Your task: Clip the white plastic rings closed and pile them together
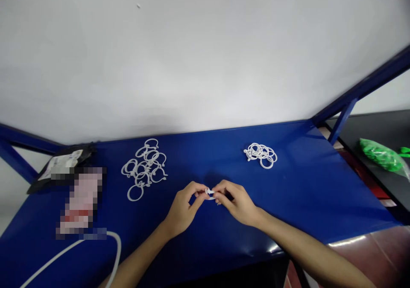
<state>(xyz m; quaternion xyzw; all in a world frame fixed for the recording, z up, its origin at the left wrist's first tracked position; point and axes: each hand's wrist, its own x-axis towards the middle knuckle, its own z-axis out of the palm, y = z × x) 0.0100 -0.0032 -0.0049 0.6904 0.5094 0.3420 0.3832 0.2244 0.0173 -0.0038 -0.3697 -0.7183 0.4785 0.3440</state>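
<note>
Between my two hands, over the front middle of the blue table [205,160], is a small white plastic ring [210,198]. My left hand [185,207] pinches one side of it between thumb and index finger. With the same kind of pinch, my right hand [237,200] grips the other side. Fingers hide much of the ring, so I cannot tell whether its ends are joined. A loose spread of white rings [135,193], several with small knobs at their ends, lies to the left. Farther right sits a tighter pile of white rings [266,162].
At the left end lie a black parcel [86,155] with a white label and a blurred pinkish packet [83,194]. A white cable [64,250] loops across the front left. Blue frame bars edge both sides. A bag of green pieces [381,155] rests on a dark surface at right.
</note>
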